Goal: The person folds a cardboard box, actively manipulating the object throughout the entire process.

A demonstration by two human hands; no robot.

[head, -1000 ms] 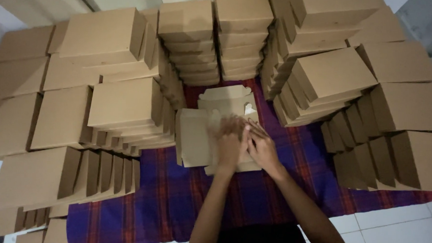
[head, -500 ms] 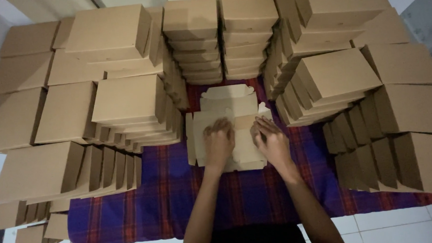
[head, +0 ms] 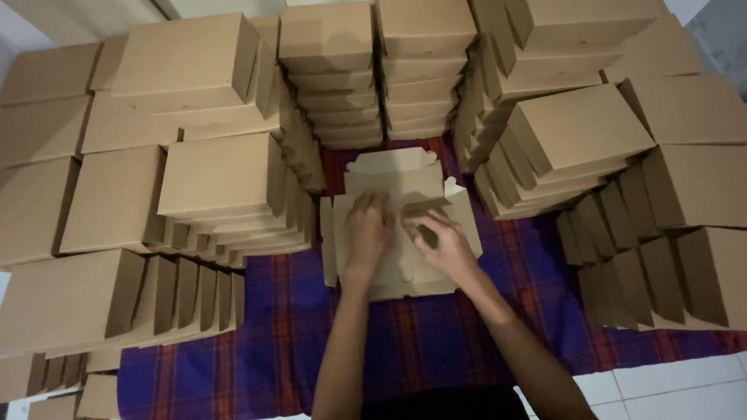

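both hands are down on the flat cardboard box blank [head: 399, 226] lying on the purple plaid cloth [head: 286, 323] in the middle of the floor. the left hand [head: 366, 231] lies palm down, fingers spread loosely and pressing the blank's left half flat, gripping nothing. the right hand [head: 442, 241] has its fingers curled, pinching up a small flap [head: 420, 208] near the blank's centre. folded brown boxes crowd in all around: a tall stack [head: 221, 179] at 9 o'clock just beside the blank's left edge, 2 stacks [head: 380, 67] at 12 o'clock behind the blank's far flap, a leaning stack [head: 568, 138] at 2 o'clock close to its right edge, and a row of boxes standing on edge [head: 669, 256] at 3 o'clock. white floor tiles [head: 692, 381] show at 5 o'clock.
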